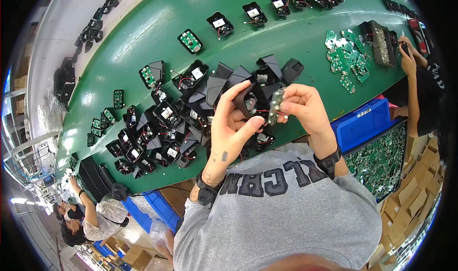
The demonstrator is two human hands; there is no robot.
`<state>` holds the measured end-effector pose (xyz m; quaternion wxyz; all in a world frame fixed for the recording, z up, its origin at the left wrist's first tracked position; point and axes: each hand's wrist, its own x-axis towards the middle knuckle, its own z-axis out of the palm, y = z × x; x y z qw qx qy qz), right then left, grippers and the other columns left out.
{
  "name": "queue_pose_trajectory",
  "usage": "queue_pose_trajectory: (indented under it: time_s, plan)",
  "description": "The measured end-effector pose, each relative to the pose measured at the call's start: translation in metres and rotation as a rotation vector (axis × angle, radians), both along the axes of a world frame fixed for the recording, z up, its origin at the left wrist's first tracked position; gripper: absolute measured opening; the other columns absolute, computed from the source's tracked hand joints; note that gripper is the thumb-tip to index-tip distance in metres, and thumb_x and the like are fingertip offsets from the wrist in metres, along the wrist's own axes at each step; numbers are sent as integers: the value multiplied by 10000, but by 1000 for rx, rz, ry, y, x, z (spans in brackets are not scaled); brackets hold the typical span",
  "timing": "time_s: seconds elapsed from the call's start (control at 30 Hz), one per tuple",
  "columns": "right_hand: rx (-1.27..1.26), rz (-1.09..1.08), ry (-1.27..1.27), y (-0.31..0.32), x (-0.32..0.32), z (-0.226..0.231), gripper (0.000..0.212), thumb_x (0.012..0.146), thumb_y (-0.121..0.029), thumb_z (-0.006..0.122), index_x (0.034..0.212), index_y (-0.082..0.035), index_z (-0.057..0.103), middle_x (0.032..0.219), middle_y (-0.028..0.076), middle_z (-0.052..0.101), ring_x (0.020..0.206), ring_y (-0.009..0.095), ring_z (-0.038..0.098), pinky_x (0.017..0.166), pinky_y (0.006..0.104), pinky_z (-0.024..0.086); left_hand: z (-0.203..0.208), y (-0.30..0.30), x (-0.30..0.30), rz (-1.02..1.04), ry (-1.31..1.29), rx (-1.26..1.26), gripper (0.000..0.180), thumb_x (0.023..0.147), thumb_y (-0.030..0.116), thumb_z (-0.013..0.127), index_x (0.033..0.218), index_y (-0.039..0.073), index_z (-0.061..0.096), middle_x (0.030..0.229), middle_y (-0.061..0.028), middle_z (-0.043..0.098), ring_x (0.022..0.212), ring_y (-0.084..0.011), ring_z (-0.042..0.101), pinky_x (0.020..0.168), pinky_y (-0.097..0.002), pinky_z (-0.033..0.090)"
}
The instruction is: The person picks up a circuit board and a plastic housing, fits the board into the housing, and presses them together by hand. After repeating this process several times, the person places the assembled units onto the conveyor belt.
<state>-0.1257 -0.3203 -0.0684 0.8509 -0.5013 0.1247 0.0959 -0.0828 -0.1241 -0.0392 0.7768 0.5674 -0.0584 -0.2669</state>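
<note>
My left hand (228, 130) grips a black plastic housing (244, 100), its open side turned toward my right hand. Between the thumb and fingers of my right hand (307, 109) a small green circuit board (275, 106) is held on edge, just beside the housing. A thin red wire (260, 110) runs between the two; where its ends join is too small to make out. Around and beyond my left hand lies a heap of similar black housings (167, 114), many with a white part and red-black wires inside.
Along the green table's (143, 46) far side stands a row of housings (254, 14). Loose circuit boards (348, 56) are piled at the right, near a parts box (381, 44) and a co-worker's hand (408, 61). A blue bin (362, 120) and a board-filled tray (377, 161) flank my right side.
</note>
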Motion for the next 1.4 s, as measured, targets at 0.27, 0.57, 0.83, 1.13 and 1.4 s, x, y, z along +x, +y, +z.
queue_pose_trajectory:
  time_s: [0.27,0.57,0.83,1.13,1.4]
  plan:
    - [-248,-131,-85,19,6,21,253,764,79,665,1016,64,644,908,116,645,724,154,643,612,239,510,-3,-7,-2,28,-41,101,664,802,-66,636,1377,43,323,1141,-119,544,904,-164,622,685,-271,572]
    - [-594,-221,-551,30,4,10,149,740,97,668,884,55,675,892,137,648,830,196,626,729,278,515,-13,-6,-4,117,-119,68,651,790,-88,637,1352,37,333,1195,-105,470,943,-150,584,717,-268,553]
    - [-255,-346,-237,52,8,14,103,811,90,644,913,79,641,844,146,683,763,173,672,698,263,559,-22,-5,-7,250,-388,200,629,754,-93,653,1286,43,348,1134,-85,479,997,-146,557,875,-276,477]
    - [-420,-235,-300,54,11,11,162,811,75,654,970,45,657,942,107,676,858,168,660,770,257,526,-31,-2,-4,351,-723,382,632,739,-69,690,1272,25,364,1141,-103,483,985,-154,571,837,-282,495]
    - [9,-108,-12,60,7,20,99,877,-64,642,943,9,634,961,20,609,866,85,536,796,245,427,-36,0,2,396,-1019,441,606,730,-47,720,1231,16,386,1067,-151,577,915,-203,611,807,-318,509]
